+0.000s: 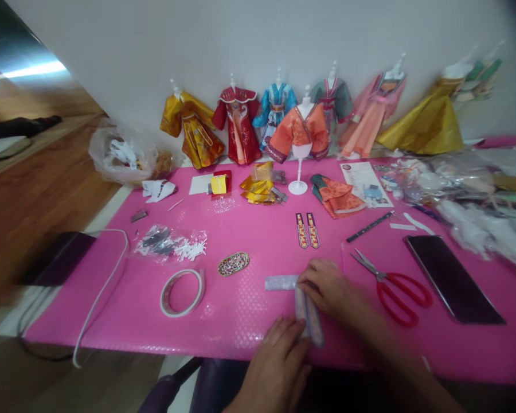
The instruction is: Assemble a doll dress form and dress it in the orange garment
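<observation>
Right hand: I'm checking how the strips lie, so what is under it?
The pale strip and lower piece reach under the right hand; its fingers hide whether they join.

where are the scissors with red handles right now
In the head view, the red-handled metal scissors lie on the pink table at the right, between the right hand and the black rectangular phone.

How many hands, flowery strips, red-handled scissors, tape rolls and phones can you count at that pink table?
Left hand plus right hand: 2
Flowery strips: 2
Red-handled scissors: 1
Tape roll: 1
Phone: 1
Total: 7
</observation>
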A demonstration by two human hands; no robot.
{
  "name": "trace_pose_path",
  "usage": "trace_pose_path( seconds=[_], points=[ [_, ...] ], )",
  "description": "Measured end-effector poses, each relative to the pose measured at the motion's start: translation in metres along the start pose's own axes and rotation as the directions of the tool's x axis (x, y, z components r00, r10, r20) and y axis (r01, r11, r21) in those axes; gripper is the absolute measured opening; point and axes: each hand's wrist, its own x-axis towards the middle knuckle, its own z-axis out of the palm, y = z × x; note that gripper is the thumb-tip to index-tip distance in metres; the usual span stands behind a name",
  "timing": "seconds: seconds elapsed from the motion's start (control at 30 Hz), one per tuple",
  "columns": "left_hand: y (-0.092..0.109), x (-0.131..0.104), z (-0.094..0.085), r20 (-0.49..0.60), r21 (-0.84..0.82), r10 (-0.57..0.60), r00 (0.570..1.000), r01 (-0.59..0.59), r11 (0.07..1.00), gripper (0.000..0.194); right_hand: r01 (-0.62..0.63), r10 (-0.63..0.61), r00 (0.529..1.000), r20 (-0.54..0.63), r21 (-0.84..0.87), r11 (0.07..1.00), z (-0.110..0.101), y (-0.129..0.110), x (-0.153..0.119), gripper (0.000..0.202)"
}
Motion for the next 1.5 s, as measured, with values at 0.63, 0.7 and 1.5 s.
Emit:
trace_pose_path(
  seconds=[0.63,0.7,1.5],
  points=[
    [0.001,0.008,-0.004,-0.004,-0.021,0.021,1.0,-0.021,1.0,0.036,0.001,-0.002,0.999,-0.035,-0.017,1.0,0.004,0.003,0.006,0.013],
    [0.0,0.009,-0.003,-0.009,-0.03,0.021,1.0,-0.021,0.999,0.035,0.0,0.0,1.0,-0.032,-0.019,1.0,0.004,0.002,0.006,0.013],
    [-0.025,0.051,-0.011,0.122,0.136,-0.061,0.991,0.044,0.99,0.044,0.007,-0.03,0.99,-0.139,-0.165,0.986,-0.007,-0.007,-0.032,0.028]
  ],
)
